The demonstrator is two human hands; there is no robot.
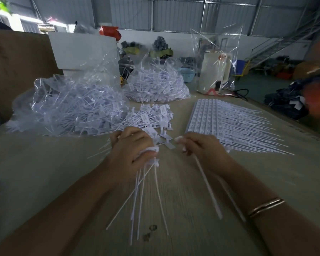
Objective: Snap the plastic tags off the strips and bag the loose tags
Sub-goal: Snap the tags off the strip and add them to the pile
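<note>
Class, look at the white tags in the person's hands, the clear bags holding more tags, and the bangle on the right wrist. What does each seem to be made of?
White thin-tailed tags gripped in the left hand: matte plastic, apparently; long tails fan out thinly. Clear bags: thin glossy plastic film, crinkled with highlights. Bangle: probably polished metal, judging by its golden shine.

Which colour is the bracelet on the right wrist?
Gold-coloured bracelet, seen in the head view.

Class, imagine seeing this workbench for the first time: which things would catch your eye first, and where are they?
Two clear bags of loose tags bulge at the back left. A flat sheet of uncut strips lies to the right. In front, the left hand grips a bundle of tags, and the right hand holds a single white strip.
</note>
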